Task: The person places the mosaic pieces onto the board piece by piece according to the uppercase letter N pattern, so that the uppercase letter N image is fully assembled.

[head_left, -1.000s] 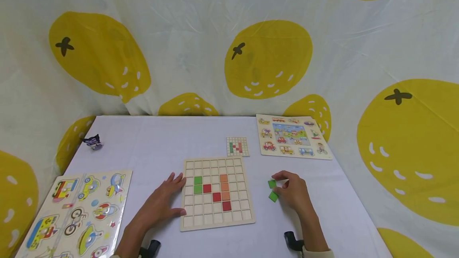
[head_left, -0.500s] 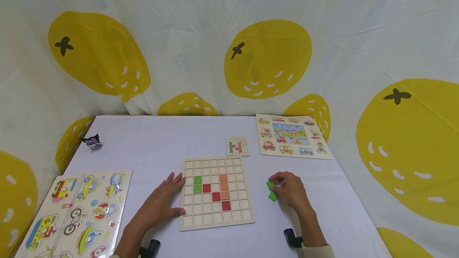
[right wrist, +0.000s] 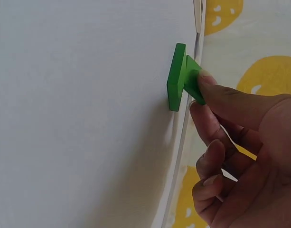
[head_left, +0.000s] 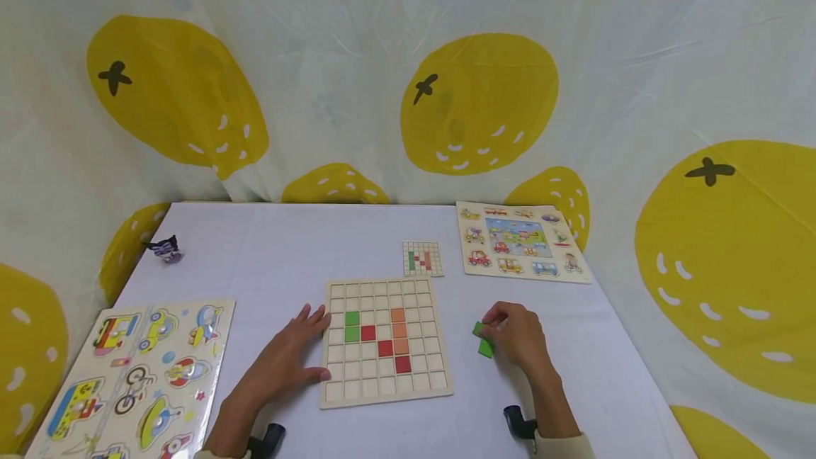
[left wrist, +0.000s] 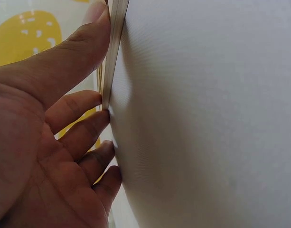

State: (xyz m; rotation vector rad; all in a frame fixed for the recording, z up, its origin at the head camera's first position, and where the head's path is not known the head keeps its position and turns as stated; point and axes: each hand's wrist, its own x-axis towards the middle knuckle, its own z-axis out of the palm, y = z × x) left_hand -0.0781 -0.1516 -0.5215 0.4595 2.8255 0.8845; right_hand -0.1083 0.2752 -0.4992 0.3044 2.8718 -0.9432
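Note:
A wooden grid board (head_left: 387,381) lies in the middle of the table, holding a few green, red and orange square tiles. My left hand (head_left: 290,356) rests at its left edge with spread fingers. In the left wrist view, the thumb touches the board's side (left wrist: 114,47). To the right of the board, my right hand (head_left: 519,337) pinches a green square tile (right wrist: 193,80) between thumb and forefinger. The other fingers curl loosely. A second green tile (right wrist: 175,78) lies on the table right beside the pinched one, overlapping it in the right wrist view.
Behind the board lies a small pattern card (head_left: 422,259). A vehicle picture puzzle (head_left: 474,253) sits at the back right, and a larger puzzle board (head_left: 175,392) at the front left. A small dark figure (head_left: 167,250) stands at the back left.
My right thumb and forefinger have closed on the farther green tile, and it sits nearer the second tile. My left hand and the board keep their places.

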